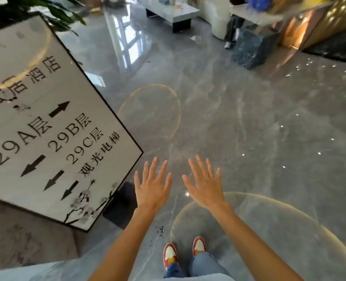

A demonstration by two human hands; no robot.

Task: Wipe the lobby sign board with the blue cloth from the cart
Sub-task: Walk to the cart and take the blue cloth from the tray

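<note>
1. Head view showed both hands held out in front of the person, above the polished grey marble floor (pixel 249 122), backs up.
2. The left hand (pixel 151 188) had its fingers (pixel 153 167) straight and spread, holding nothing; it hung just right of the sign board's lower right corner.
3. The right hand (pixel 205 188) was likewise flat, its fingers straight and spread, and it gripped nothing. The two hands were near each other but apart.
4. The lobby sign board (pixel 46 122) stood at the left of the frame, a pale panel in a thin dark frame, printed with black characters, "29A", "29B", "29C" and arrows, with a flowering branch at its lower edge. Neither hand touched it.
5. A dark base (pixel 121 203) showed under the board's lower right corner.
6. Red and white shoes (pixel 170 254) and blue jeans (pixel 204 264) appeared below the forearms.
7. A low coffee table (pixel 172 11) stood far off at the top; green plant leaves (pixel 52 13) showed behind the board.
</note>
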